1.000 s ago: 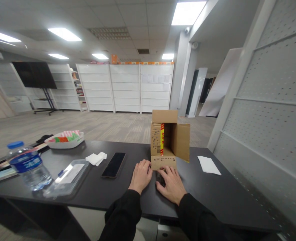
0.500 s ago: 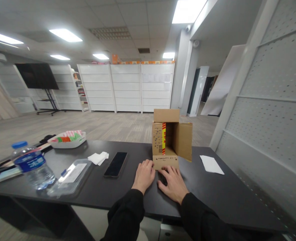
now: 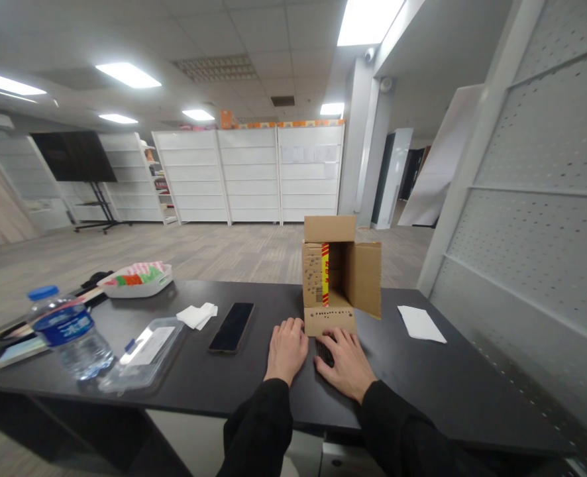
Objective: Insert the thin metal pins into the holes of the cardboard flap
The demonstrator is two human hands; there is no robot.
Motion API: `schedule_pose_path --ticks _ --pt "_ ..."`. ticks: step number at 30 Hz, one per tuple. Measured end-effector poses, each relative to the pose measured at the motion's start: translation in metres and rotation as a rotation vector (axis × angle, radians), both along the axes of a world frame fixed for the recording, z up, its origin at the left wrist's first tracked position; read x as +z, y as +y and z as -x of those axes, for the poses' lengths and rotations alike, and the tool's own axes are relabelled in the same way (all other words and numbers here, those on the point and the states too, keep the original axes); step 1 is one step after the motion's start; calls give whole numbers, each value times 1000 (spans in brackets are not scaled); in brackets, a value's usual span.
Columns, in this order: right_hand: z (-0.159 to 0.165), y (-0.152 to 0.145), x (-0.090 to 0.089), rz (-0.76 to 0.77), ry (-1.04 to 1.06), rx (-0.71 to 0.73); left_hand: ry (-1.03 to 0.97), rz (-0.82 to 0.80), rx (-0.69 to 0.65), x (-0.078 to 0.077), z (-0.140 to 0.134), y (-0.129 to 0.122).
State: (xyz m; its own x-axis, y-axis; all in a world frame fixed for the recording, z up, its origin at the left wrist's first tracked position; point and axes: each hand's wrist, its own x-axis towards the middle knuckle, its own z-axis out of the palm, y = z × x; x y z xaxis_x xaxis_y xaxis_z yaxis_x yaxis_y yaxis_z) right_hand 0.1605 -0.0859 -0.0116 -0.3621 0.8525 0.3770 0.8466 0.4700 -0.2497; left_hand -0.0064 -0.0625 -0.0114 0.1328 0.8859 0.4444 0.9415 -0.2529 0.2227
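A cardboard box (image 3: pixel 368 278) stands on the dark table with its opening towards me and its flaps folded out. Red and yellow tape runs down its left flap. My left hand (image 3: pixel 287 348) lies palm down on the table, fingers stretched out, close by the lower left corner of the box. My right hand (image 3: pixel 346 361) rests with fingers spread, their tips at the lower flap (image 3: pixel 329 320). Beneath that hand is a small dark patch that I cannot make out. Neither hand is seen to hold anything.
Left of my hands lie a phone (image 3: pixel 232 327), white tissues (image 3: pixel 197 315), a clear plastic case (image 3: pixel 147 354) and a water bottle (image 3: pixel 72 338). A white basket (image 3: pixel 139 289) with colourful packets is farther back. Folded white paper (image 3: pixel 421 324) lies right, near a perforated panel (image 3: pixel 532 218).
The view has shifted slightly. Both hands keep practically the same place and pose by the box.
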Motion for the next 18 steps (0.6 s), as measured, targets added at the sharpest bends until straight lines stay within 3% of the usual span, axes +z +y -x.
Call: schedule_pose_path --ticks 18 --pt "0 1 1 15 22 -3 17 43 70 2 -1 2"
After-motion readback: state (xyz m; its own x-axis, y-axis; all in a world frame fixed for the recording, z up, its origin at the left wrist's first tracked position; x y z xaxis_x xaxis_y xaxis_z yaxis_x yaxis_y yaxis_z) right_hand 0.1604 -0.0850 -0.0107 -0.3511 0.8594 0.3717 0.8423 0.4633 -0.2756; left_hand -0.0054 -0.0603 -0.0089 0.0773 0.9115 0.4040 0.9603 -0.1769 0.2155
